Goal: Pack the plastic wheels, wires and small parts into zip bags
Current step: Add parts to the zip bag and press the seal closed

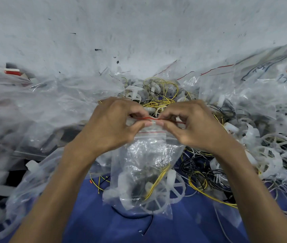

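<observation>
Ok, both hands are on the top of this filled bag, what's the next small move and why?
Probably slide the pinching fingers outward along the red zip strip to press it shut. The left hand and right hand both pinch the zip bag at mid-strip, and a wheel and yellow wire sit inside.

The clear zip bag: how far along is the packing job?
Done: the clear plastic zip bag already holds a white spoked plastic wheel and yellow wire. In hand: left hand and right hand pinch its red-lined top. Left: loose wheels and wires lie beside it.
</observation>
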Demonstrator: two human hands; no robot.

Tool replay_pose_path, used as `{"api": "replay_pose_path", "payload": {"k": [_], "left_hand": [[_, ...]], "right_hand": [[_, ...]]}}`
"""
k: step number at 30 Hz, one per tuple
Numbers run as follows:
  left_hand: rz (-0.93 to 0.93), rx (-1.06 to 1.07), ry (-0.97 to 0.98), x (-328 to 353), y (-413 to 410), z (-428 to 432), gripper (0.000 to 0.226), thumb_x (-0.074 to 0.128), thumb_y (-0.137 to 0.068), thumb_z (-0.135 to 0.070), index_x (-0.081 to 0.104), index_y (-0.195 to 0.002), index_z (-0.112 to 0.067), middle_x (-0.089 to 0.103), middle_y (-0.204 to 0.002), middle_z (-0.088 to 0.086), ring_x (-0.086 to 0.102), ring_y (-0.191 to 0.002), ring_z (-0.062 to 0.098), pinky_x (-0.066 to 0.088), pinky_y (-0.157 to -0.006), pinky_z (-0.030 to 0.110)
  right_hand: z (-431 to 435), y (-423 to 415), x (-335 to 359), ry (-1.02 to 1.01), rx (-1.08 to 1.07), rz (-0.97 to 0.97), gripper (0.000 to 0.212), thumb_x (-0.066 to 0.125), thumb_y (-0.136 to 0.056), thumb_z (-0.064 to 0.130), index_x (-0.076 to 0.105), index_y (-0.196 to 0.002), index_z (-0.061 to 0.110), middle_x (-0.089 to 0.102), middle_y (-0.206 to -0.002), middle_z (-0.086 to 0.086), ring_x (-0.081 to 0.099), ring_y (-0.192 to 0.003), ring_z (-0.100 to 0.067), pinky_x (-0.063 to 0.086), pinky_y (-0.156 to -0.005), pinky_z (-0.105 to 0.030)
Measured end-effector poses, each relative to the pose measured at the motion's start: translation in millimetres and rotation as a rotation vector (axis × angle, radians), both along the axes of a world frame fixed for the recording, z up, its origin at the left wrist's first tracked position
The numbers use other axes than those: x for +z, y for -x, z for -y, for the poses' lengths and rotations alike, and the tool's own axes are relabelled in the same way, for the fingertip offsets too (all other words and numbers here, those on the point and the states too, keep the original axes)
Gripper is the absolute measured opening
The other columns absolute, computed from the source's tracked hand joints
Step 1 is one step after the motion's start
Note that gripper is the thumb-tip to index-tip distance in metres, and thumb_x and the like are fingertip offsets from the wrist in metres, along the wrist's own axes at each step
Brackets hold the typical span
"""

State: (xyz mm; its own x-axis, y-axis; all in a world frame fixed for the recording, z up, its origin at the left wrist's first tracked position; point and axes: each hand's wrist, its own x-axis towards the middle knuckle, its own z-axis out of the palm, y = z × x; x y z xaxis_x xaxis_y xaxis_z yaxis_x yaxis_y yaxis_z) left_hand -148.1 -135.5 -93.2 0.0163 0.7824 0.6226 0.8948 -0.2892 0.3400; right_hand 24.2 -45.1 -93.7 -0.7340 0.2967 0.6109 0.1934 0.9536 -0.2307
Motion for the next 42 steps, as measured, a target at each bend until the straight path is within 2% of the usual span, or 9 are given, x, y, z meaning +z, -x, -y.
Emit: {"api": "replay_pose_path", "payload": {"k": [3, 16, 20, 24, 31, 34, 37, 40, 42], "left_hand": [[-0.093, -0.017, -0.088, -4, -4, -3, 0.012, 0.072, -0.074, -0.028, 0.074, -0.078, -0.017, 0.056, -0.069, -0.018, 0.054, -0.061, 0.004, 0.041, -0.064, 0.019], [0.100, -0.028, -0.078, -8, -11, -7, 0.006, 0.075, -0.077, -0.023, 0.072, -0.080, -0.019, 0.070, -0.074, -0.008, 0.068, -0.070, 0.007, 0.057, -0.067, 0.032], [0.377, -0.083, 0.190, -2, 8, -4, 0.019, 0.072, -0.070, -0.041, 0.063, -0.084, -0.032, 0.069, -0.081, -0.018, 0.065, -0.076, -0.006, 0.048, -0.066, 0.008], [0.473, -0.171, 0.502, -10, 24, -2, 0.025, 0.066, -0.075, -0.044, 0.063, -0.076, -0.019, 0.058, -0.069, -0.007, 0.052, -0.062, 0.006, 0.039, -0.061, 0.019], [0.884, 0.018, 0.211, -10, 11, -10, 0.021, 0.055, -0.091, -0.013, 0.060, -0.075, -0.001, 0.036, -0.038, -0.012, 0.030, -0.033, 0.002, 0.022, -0.037, 0.013], [1.156, 0.048, 0.050, 0, 0, -12, 0.027, 0.057, -0.087, -0.013, 0.052, -0.060, -0.014, 0.043, -0.045, -0.004, 0.038, -0.038, 0.010, 0.026, -0.039, 0.013], [1.186, -0.046, 0.092, 6, -23, -8, 0.023, 0.061, -0.087, -0.014, 0.059, -0.064, -0.011, 0.056, -0.053, 0.003, 0.055, -0.049, 0.013, 0.042, -0.050, 0.019], [1.065, -0.320, 0.221, 11, -22, 3, 0.008, 0.064, -0.079, -0.019, 0.061, -0.077, -0.011, 0.071, -0.074, 0.007, 0.070, -0.075, 0.020, 0.055, -0.072, 0.031], [1.037, -0.366, 0.143, 17, -6, 8, 0.009, 0.066, -0.077, -0.019, 0.062, -0.082, -0.013, 0.073, -0.090, 0.008, 0.070, -0.088, 0.023, 0.055, -0.077, 0.024]], "right_hand": [[-2, 0, -2, -0.066, -0.033, 0.004, 0.013, 0.063, -0.081, 0.017, 0.065, -0.073, 0.007, 0.060, -0.061, 0.001, 0.052, -0.052, -0.013, 0.047, -0.055, -0.031], [-4, 15, -19, -0.149, -0.096, -0.157, 0.012, 0.061, -0.077, 0.000, 0.055, -0.069, 0.006, 0.043, -0.064, 0.011, 0.041, -0.053, -0.012, 0.035, -0.046, -0.026], [-4, 20, -25, 0.017, -0.096, -0.282, 0.009, 0.057, -0.084, 0.006, 0.061, -0.076, 0.005, 0.050, -0.064, 0.012, 0.047, -0.055, 0.000, 0.034, -0.050, -0.014], [-6, 23, -26, 0.304, -0.073, -0.490, 0.010, 0.059, -0.087, 0.006, 0.061, -0.081, 0.015, 0.057, -0.063, 0.006, 0.054, -0.057, -0.013, 0.039, -0.048, -0.022], [4, 18, -18, 0.264, -0.570, -0.075, 0.056, 0.045, -0.084, 0.062, 0.051, -0.122, 0.021, 0.049, -0.124, 0.001, 0.047, -0.113, -0.016, 0.034, -0.092, -0.028], [32, 22, -6, 0.554, -0.134, 0.163, 0.077, 0.029, -0.059, 0.093, 0.048, -0.119, 0.050, 0.050, -0.122, 0.031, 0.050, -0.109, 0.009, 0.039, -0.096, -0.027], [41, 38, -14, 0.716, 0.281, 0.041, 0.046, 0.067, -0.072, 0.056, 0.051, -0.112, 0.043, 0.060, -0.115, 0.023, 0.054, -0.110, 0.005, 0.047, -0.095, -0.030], [21, 39, -26, 1.049, 0.246, -0.241, 0.035, 0.067, -0.075, 0.002, 0.068, -0.092, 0.032, 0.070, -0.087, 0.013, 0.065, -0.084, -0.005, 0.054, -0.080, -0.032], [5, 34, -33, 1.255, 0.162, -0.339, 0.024, 0.066, -0.077, 0.002, 0.075, -0.079, 0.024, 0.072, -0.084, 0.001, 0.066, -0.078, -0.015, 0.053, -0.074, -0.034]]}}
